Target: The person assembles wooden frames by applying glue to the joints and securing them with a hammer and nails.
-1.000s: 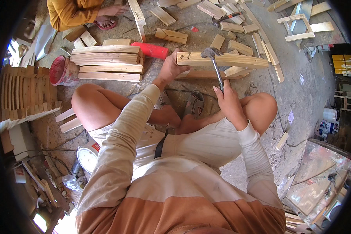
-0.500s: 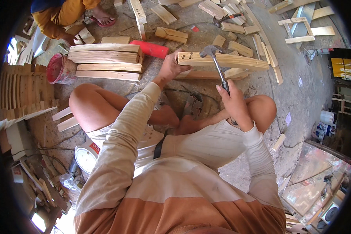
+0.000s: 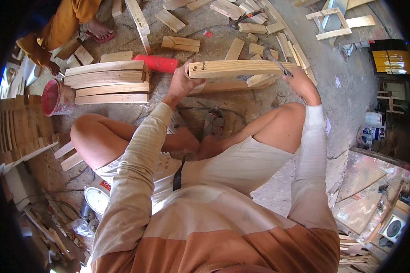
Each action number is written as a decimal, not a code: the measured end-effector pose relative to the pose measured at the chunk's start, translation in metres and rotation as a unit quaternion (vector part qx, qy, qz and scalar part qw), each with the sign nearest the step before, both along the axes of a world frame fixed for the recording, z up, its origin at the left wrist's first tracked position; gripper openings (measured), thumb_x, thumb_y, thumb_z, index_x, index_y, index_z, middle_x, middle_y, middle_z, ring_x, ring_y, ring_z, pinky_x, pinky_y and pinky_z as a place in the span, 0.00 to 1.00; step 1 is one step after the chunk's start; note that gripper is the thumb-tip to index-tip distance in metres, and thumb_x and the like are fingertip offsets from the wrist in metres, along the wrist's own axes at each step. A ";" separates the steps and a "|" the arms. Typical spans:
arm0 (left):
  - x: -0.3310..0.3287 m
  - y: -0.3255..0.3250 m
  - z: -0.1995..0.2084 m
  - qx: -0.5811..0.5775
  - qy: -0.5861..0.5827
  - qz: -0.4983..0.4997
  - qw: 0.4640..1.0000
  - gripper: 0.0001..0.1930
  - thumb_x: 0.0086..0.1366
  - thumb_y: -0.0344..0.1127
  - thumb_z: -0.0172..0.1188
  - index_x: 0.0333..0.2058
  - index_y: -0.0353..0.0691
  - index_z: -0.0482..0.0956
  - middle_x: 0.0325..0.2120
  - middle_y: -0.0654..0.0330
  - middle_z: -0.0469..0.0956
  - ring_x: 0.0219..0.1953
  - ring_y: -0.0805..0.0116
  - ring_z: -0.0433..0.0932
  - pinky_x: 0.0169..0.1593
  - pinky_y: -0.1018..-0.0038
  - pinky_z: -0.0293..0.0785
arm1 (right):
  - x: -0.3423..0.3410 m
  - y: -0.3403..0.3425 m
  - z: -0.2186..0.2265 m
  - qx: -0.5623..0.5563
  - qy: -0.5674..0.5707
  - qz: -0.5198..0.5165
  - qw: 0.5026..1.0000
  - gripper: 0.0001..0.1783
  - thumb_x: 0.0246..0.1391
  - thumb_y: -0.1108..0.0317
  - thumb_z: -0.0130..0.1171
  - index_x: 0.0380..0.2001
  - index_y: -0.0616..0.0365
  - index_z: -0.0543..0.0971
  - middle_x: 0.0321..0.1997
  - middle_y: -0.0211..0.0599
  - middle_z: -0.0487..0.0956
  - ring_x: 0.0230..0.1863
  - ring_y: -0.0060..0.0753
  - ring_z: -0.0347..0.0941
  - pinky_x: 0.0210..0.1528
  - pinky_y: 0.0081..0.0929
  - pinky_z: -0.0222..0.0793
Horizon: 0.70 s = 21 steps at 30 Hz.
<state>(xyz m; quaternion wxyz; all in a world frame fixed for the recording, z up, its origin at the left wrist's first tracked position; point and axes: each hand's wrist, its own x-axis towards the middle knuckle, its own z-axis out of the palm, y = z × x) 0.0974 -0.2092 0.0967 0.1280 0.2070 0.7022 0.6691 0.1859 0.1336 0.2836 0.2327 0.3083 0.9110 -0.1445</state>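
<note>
My left hand (image 3: 185, 81) is closed around the left end of a slightly curved wooden piece (image 3: 241, 68), raised above the floor in front of my legs. Near that end the piece has dark holes or nail marks. My right hand (image 3: 302, 85) grips a claw hammer (image 3: 284, 68) at the piece's right end. The hammer's head points away from me, beyond the wood; whether the fingers also touch the wood is hidden. Beneath lies another wooden piece (image 3: 228, 87) on the floor.
Stacked wooden pieces (image 3: 107, 76) and a red cylinder (image 3: 157, 63) lie left of the held piece. A stained red bucket (image 3: 58, 98) stands farther left. Another person's foot (image 3: 100, 30) is at the upper left. Wood blocks and a second hammer (image 3: 247, 17) lie beyond.
My right hand, with the hammer, has moved right and away from me, from above my knee to the wooden piece's right end. My left hand keeps its hold; the whole view has shifted slightly.
</note>
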 end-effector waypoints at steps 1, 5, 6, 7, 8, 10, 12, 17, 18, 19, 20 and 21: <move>0.000 0.001 -0.001 0.001 0.007 -0.002 1.000 0.19 0.51 0.28 0.75 0.40 0.37 0.77 0.34 0.62 0.84 0.37 0.79 0.79 0.46 0.74 0.76 | 0.014 0.005 -0.001 -0.030 0.025 -0.005 0.999 0.22 0.64 0.59 0.57 0.48 0.71 0.75 0.23 0.45 0.76 0.22 0.44 0.74 0.25 0.41 0.69; 0.000 0.002 0.000 -0.004 0.016 -0.004 1.000 0.19 0.50 0.28 0.75 0.40 0.37 0.77 0.34 0.61 0.84 0.37 0.77 0.79 0.45 0.73 0.76 | 0.034 0.011 -0.010 -0.041 0.133 0.005 0.990 0.19 0.64 0.62 0.57 0.47 0.69 0.75 0.19 0.37 0.72 0.14 0.31 0.67 0.17 0.34 0.62; 0.000 0.002 0.000 -0.006 0.017 -0.003 1.000 0.19 0.50 0.29 0.76 0.40 0.37 0.77 0.34 0.61 0.84 0.36 0.77 0.79 0.45 0.73 0.76 | 0.030 0.008 -0.003 -0.066 0.126 -0.019 0.990 0.18 0.64 0.62 0.56 0.47 0.69 0.75 0.19 0.35 0.71 0.14 0.30 0.66 0.17 0.34 0.62; 0.000 0.002 -0.001 -0.010 0.012 -0.003 1.000 0.19 0.50 0.29 0.76 0.40 0.37 0.77 0.34 0.61 0.84 0.36 0.77 0.79 0.45 0.73 0.76 | 0.027 0.005 0.000 -0.090 0.120 -0.043 0.988 0.17 0.64 0.62 0.56 0.46 0.68 0.75 0.19 0.34 0.71 0.14 0.29 0.64 0.17 0.33 0.61; 0.000 0.000 -0.004 -0.013 0.008 -0.003 1.000 0.19 0.50 0.30 0.76 0.40 0.37 0.77 0.34 0.61 0.84 0.36 0.76 0.79 0.45 0.73 0.76 | 0.025 0.003 -0.003 -0.090 0.137 -0.043 0.986 0.16 0.65 0.62 0.56 0.45 0.67 0.76 0.19 0.33 0.70 0.14 0.28 0.64 0.17 0.33 0.61; 0.000 0.000 -0.004 -0.016 0.007 -0.003 1.000 0.19 0.50 0.30 0.76 0.40 0.37 0.78 0.34 0.61 0.84 0.36 0.76 0.79 0.45 0.73 0.76 | 0.021 0.002 -0.003 -0.083 0.170 -0.041 0.981 0.14 0.65 0.63 0.55 0.43 0.66 0.76 0.19 0.32 0.70 0.14 0.26 0.63 0.16 0.31 0.59; -0.001 -0.001 -0.004 -0.023 0.013 -0.002 1.000 0.19 0.50 0.31 0.76 0.40 0.37 0.78 0.33 0.61 0.84 0.36 0.77 0.79 0.45 0.73 0.76 | 0.021 0.018 0.014 -0.070 0.091 -0.028 0.993 0.13 0.65 0.63 0.55 0.42 0.65 0.76 0.19 0.32 0.70 0.14 0.25 0.63 0.15 0.31 0.58; -0.001 0.002 -0.003 -0.013 0.007 -0.005 1.000 0.19 0.51 0.29 0.75 0.40 0.37 0.78 0.34 0.61 0.84 0.37 0.78 0.79 0.46 0.73 0.76 | 0.025 0.023 0.022 -0.078 0.099 -0.041 0.991 0.14 0.65 0.64 0.55 0.47 0.63 0.75 0.19 0.29 0.68 0.13 0.23 0.61 0.13 0.28 0.56; -0.001 0.002 -0.003 -0.011 0.006 -0.006 1.000 0.19 0.51 0.29 0.75 0.40 0.37 0.78 0.34 0.61 0.84 0.37 0.78 0.79 0.46 0.73 0.76 | 0.025 0.019 0.019 -0.072 0.103 -0.043 0.991 0.17 0.65 0.64 0.55 0.53 0.61 0.75 0.18 0.26 0.67 0.13 0.20 0.60 0.13 0.26 0.56; 0.000 0.001 -0.004 -0.009 0.007 -0.006 1.000 0.19 0.51 0.28 0.75 0.41 0.37 0.78 0.35 0.61 0.84 0.37 0.78 0.79 0.46 0.73 0.76 | 0.026 0.018 0.018 -0.065 0.106 -0.044 0.991 0.21 0.65 0.64 0.55 0.58 0.60 0.75 0.18 0.24 0.66 0.12 0.18 0.59 0.12 0.23 0.55; 0.000 0.001 -0.004 -0.007 0.008 -0.006 1.000 0.19 0.51 0.28 0.75 0.41 0.37 0.78 0.35 0.61 0.84 0.38 0.78 0.79 0.47 0.74 0.76 | 0.025 0.020 0.018 -0.068 0.086 -0.040 0.993 0.21 0.65 0.64 0.55 0.59 0.60 0.75 0.18 0.24 0.66 0.12 0.18 0.58 0.12 0.23 0.55; 0.000 0.001 -0.004 -0.006 0.009 -0.006 1.000 0.19 0.51 0.28 0.75 0.41 0.37 0.78 0.35 0.61 0.85 0.38 0.78 0.79 0.47 0.74 0.76 | 0.023 0.024 0.019 -0.072 0.067 -0.037 0.994 0.21 0.65 0.64 0.55 0.59 0.60 0.74 0.18 0.24 0.66 0.12 0.18 0.58 0.12 0.23 0.54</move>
